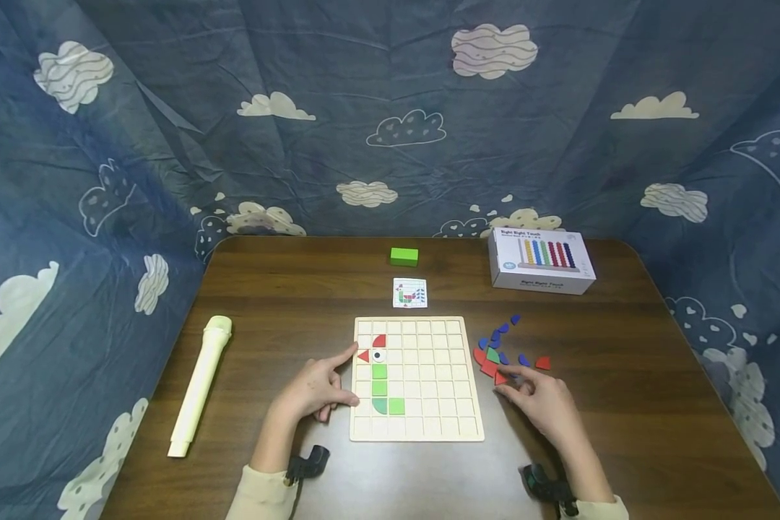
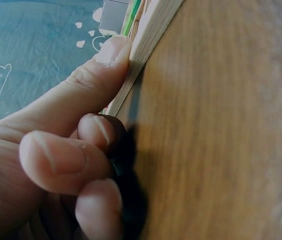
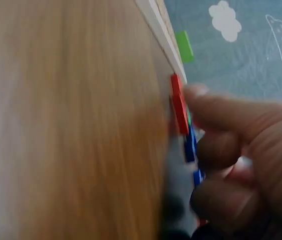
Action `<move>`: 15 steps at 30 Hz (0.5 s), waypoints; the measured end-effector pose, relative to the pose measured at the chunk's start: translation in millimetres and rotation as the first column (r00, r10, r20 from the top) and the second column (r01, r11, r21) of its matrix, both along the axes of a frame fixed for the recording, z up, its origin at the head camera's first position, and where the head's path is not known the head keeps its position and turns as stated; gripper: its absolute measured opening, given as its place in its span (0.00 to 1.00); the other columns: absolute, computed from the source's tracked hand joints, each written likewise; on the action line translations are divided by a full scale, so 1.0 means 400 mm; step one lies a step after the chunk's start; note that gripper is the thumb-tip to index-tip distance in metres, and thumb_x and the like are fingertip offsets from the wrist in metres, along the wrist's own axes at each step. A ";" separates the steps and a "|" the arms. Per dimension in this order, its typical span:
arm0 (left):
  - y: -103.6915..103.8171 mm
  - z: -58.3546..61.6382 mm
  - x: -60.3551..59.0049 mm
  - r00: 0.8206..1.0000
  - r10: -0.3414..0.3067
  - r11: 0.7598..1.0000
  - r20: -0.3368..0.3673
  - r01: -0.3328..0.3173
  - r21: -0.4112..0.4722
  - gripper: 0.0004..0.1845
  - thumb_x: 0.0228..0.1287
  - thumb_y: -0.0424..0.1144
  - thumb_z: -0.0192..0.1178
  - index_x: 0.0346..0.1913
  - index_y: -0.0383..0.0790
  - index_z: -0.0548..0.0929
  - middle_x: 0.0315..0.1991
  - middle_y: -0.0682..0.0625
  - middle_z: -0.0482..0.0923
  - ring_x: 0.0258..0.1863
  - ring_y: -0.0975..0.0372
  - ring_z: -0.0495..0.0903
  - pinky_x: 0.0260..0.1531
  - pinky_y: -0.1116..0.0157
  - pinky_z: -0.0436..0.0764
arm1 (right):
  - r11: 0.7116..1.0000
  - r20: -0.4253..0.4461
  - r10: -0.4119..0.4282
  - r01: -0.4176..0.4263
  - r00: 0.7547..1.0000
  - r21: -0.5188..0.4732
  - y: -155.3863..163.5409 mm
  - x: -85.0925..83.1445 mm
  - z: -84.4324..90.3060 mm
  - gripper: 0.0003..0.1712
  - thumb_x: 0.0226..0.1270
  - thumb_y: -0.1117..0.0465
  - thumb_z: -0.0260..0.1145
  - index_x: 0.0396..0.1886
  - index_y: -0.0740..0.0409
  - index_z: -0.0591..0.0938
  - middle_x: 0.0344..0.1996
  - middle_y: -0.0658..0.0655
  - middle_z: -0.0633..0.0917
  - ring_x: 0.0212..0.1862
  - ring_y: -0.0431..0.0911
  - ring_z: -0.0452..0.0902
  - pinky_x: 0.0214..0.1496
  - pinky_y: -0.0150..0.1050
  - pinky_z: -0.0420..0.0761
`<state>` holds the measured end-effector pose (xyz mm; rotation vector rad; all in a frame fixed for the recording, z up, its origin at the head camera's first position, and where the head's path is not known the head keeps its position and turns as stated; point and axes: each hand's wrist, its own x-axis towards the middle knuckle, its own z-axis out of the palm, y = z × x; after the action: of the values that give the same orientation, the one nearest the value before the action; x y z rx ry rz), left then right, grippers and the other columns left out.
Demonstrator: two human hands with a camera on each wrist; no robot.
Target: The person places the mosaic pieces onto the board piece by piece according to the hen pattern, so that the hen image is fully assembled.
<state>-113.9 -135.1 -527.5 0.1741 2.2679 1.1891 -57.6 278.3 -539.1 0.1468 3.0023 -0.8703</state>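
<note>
My left hand (image 1: pixel 312 386) touches the left edge of the pale wooden grid board (image 1: pixel 431 426) with straight index finger and thumb; the other fingers are bent under. On the board's left side lie a red quarter-round (image 1: pixel 380 340), a red triangle (image 1: pixel 364 356), a white round-eye piece (image 1: pixel 378 355), green squares (image 1: pixel 380 371) and a green quarter-round (image 1: pixel 380 405). Right of the board, my right hand (image 1: pixel 542 401) pinches a small red piece (image 1: pixel 500 379) between thumb and index finger. Beside it are another red piece (image 1: pixel 488 367), a green piece (image 1: pixel 492 355) and several blue pieces (image 1: pixel 496 336).
A small pattern card (image 1: pixel 409 292) lies behind the board, with a green block (image 1: pixel 404 257) farther back. At the back right sits a white box (image 1: pixel 542 261). A cream-coloured tube (image 1: pixel 200 386) lies on the left of the brown table (image 1: pixel 286 289). One red piece (image 1: pixel 543 363) lies farther right.
</note>
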 end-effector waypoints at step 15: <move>-0.003 0.000 0.001 0.999 -0.017 1.000 -0.034 0.018 0.022 0.54 0.48 0.43 0.79 0.78 0.57 0.59 0.17 0.47 0.80 0.05 0.64 0.73 0.07 0.63 0.77 | 0.992 -0.064 -0.033 0.040 0.997 0.116 -0.026 -0.012 -0.013 0.18 0.59 0.47 0.75 0.46 0.49 0.89 0.12 0.45 0.72 0.15 0.40 0.62 0.17 0.34 0.58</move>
<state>-113.7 -136.2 -527.4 0.2234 2.2781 1.2113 -62.3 267.7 -544.3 0.1796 3.1190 -0.7133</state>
